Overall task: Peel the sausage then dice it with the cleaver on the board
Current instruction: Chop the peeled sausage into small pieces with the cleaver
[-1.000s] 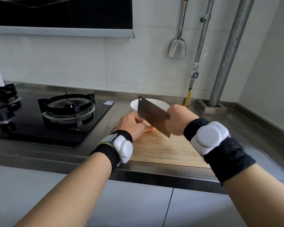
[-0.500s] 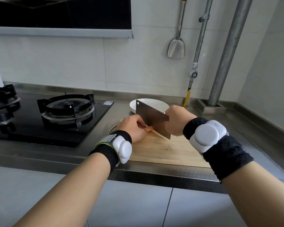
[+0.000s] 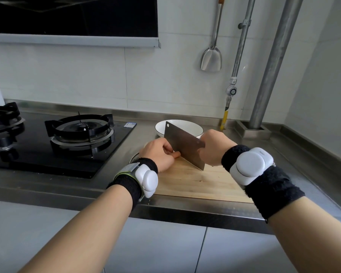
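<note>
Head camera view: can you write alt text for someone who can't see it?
A person's right hand holds a cleaver blade-down at the end of a pink sausage that the left hand steadies on a wooden board. A white bowl sits behind the board, a gas stove lies to the left, and a metal spatula hangs on the wall.

Single head-worn view here, looking forward and down, close above the fingers [image 3: 166, 149], tiled wall [image 3: 87, 79] rising beyond them.

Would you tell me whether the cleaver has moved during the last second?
Yes: the cleaver dropped slightly, its top corner sinking from above the white bowl rim to just below it.
</note>
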`<state>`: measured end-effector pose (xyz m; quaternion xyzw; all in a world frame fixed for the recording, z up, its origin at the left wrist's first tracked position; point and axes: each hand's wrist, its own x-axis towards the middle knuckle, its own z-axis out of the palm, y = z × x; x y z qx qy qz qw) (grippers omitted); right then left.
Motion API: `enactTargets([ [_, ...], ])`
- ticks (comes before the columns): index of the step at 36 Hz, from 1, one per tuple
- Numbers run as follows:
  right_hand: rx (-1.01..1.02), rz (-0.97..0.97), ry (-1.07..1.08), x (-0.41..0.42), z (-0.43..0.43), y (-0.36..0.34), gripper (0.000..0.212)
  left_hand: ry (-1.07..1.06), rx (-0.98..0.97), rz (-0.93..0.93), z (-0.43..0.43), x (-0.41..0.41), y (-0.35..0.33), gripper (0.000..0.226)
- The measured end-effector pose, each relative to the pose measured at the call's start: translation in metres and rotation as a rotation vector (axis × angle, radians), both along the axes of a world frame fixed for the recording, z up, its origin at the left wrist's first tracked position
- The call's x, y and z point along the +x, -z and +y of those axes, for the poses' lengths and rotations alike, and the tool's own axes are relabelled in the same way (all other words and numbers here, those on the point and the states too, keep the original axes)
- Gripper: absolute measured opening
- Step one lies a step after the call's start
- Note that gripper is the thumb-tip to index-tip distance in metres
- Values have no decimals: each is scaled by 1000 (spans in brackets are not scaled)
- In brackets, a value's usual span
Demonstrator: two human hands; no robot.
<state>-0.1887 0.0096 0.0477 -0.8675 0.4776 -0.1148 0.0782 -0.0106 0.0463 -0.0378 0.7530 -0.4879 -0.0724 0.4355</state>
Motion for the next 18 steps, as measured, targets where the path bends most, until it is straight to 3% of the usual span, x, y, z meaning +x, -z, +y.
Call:
enactTargets([
  [18,-65,-30,-40,1,7,-9,11,10,14,-37,-1,1,1,32],
])
